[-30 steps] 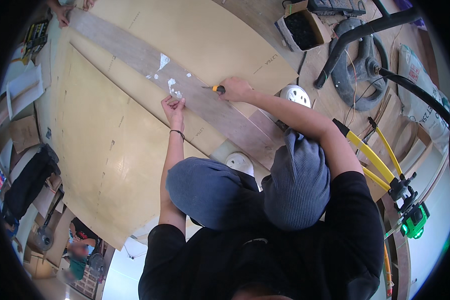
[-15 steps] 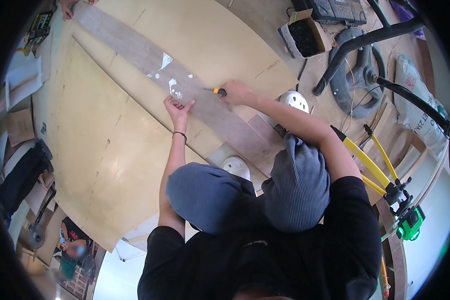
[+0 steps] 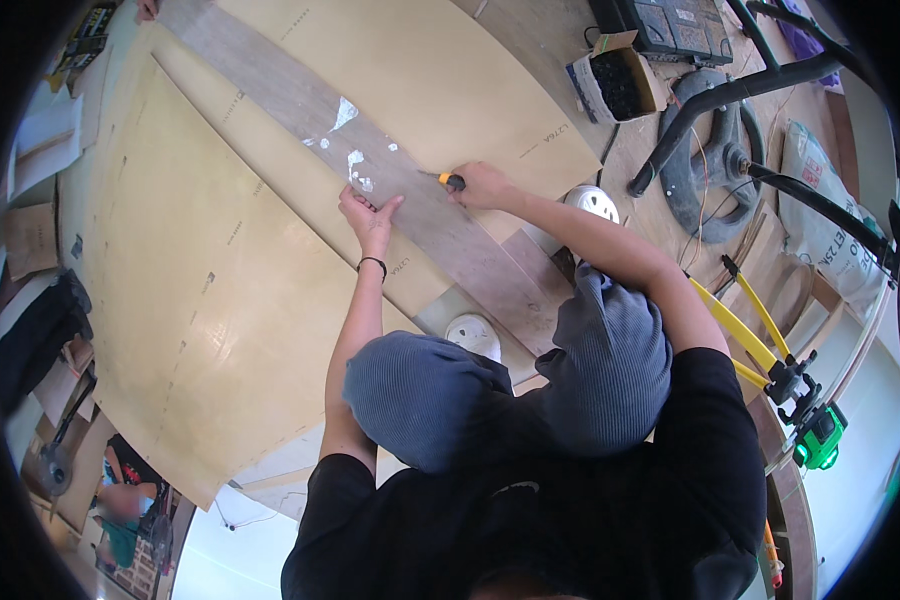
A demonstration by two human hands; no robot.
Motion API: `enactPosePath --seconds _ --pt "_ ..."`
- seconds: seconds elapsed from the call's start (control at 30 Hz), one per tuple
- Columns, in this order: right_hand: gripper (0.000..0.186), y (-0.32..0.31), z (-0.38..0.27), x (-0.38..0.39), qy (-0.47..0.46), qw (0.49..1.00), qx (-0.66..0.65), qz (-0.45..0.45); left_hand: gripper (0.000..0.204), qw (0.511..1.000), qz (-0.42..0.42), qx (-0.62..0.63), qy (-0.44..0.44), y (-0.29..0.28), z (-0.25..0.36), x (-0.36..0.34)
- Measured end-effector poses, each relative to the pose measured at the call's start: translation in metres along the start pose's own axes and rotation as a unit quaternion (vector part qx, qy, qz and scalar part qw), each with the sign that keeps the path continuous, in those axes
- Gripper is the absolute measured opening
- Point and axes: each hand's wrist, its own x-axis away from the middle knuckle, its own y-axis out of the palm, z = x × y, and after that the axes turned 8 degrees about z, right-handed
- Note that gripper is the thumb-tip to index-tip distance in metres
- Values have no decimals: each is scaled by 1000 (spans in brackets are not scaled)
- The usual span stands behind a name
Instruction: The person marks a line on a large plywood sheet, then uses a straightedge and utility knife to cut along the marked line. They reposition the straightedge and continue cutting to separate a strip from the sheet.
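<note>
A long grey-brown wooden strip [image 3: 440, 245] lies diagonally across tan sheets [image 3: 490, 80], with torn white flecks [image 3: 358, 168] on it. My left hand [image 3: 370, 215] rests on the strip's left edge below those flecks, thumb spread from the fingers. My right hand [image 3: 480, 188] is closed around a yellow-and-black utility knife [image 3: 448, 180], its blade end pointing left onto the strip near its right edge. Beneath my arms are my grey ribbed-trousered knees and white perforated shoes [image 3: 592, 201].
Another person's hand [image 3: 146, 9] is at the strip's far end. Right: a carton of black bits [image 3: 615, 82], black tubular stands [image 3: 700, 100], a white sack [image 3: 810, 200], a yellow tripod [image 3: 740, 330] with a green laser level [image 3: 820, 440]. Lower left: a person [image 3: 120, 520].
The view has shifted slightly, with the sheets appearing a little further right. My left hand has moved slightly up along the strip. My right hand stays on the knife at nearly the same spot.
</note>
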Motion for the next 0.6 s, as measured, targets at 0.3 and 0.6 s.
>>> enactPosePath --seconds 0.3,0.6 --pt "39 1 -12 2 12 996 85 10 105 998 6 -56 -29 0 13 -6" --pt "61 -79 -40 42 -1 989 140 -47 133 992 -58 -56 -99 -14 44 -15"
